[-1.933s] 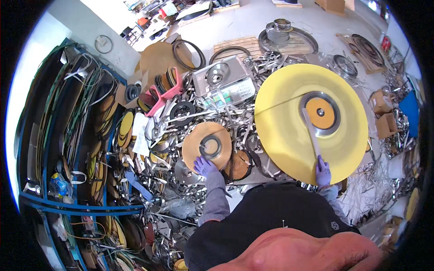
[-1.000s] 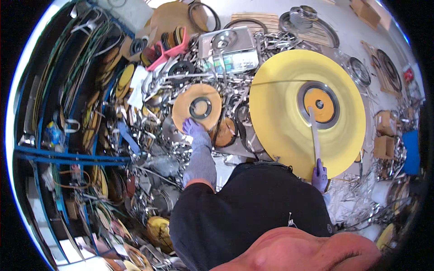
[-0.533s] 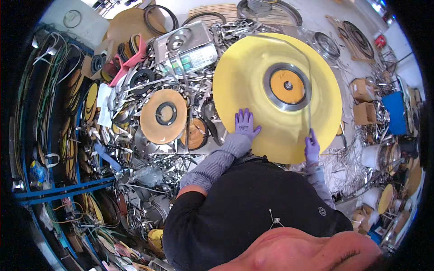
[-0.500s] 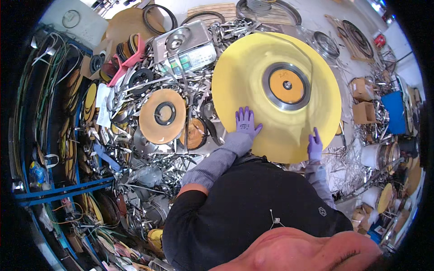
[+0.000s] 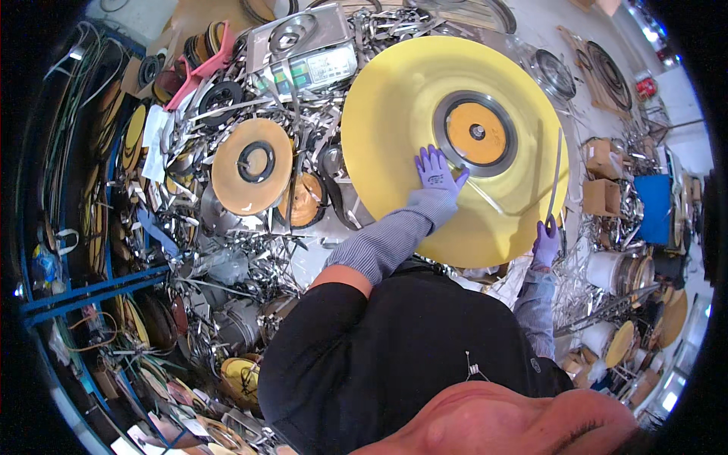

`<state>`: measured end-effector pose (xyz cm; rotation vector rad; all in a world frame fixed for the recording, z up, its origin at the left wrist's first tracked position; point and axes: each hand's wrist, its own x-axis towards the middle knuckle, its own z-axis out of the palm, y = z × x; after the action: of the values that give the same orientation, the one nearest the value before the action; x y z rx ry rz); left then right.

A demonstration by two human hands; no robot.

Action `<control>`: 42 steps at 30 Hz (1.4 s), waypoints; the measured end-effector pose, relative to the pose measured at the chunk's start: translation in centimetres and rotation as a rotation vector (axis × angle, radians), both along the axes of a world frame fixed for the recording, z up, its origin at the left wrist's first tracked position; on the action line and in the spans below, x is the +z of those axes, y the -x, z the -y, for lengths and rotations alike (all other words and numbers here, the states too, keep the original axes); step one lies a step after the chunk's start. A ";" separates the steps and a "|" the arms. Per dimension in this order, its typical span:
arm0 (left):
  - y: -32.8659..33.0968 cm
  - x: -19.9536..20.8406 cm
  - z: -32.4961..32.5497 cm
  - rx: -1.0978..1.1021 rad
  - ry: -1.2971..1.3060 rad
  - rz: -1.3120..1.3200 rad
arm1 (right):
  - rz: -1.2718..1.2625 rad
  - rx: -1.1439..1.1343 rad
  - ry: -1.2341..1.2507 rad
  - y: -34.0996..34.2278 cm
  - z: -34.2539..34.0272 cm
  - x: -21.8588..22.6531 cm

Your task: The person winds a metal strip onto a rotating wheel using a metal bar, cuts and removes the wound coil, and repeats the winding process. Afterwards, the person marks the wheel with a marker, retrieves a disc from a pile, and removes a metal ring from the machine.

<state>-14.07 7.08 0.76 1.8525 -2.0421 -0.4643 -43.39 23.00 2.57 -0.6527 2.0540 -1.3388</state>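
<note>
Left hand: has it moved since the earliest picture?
Yes. The left hand has moved rightward, away from the small tan disc and over the large yellow disc.

- Big disc (image 5: 394, 114) ctr; ring (image 5: 440, 130) on its mid
- L hand (image 5: 438, 180) on disc, just this side of ring
- R hand (image 5: 545, 244) at near R edge, w/ strip (image 5: 556, 171) running up from it
- Small disc (image 5: 227, 182) to L, amid scraps (image 5: 267, 106)
- Scale (image 5: 334, 65) behind, btwn discs; dish (image 5: 293, 36) on top, bin (image 5: 206, 68) to L
- Rack (image 5: 98, 294) far L, cartons (image 5: 602, 199) R
</note>
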 end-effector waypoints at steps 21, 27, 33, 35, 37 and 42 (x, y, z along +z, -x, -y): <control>-11.9 -4.5 -4.2 -0.404 0.115 -0.179 | -1.254 0.053 -0.506 -1.4 10.5 -4.5; -22.5 -0.7 -6.0 -0.719 0.035 -0.070 | -1.124 0.069 -0.535 -0.5 9.1 -7.0; -30.1 5.9 1.8 -0.753 0.050 -0.152 | -0.998 0.239 -0.436 2.0 8.4 -9.1; -31.0 7.6 8.5 -0.505 0.189 -0.163 | -0.978 0.002 -0.398 -0.3 8.3 -8.5; -31.7 9.4 16.6 -0.368 0.341 0.099 | -1.013 -0.185 -0.375 -3.9 8.5 -6.8; -31.7 15.3 35.3 -0.221 0.442 0.150 | -1.013 -0.082 -0.247 -15.6 8.6 -2.3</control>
<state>17.60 -28.21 16.07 1.4441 -2.2349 0.0791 -27.81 14.36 0.24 -1.3196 2.9787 -0.8047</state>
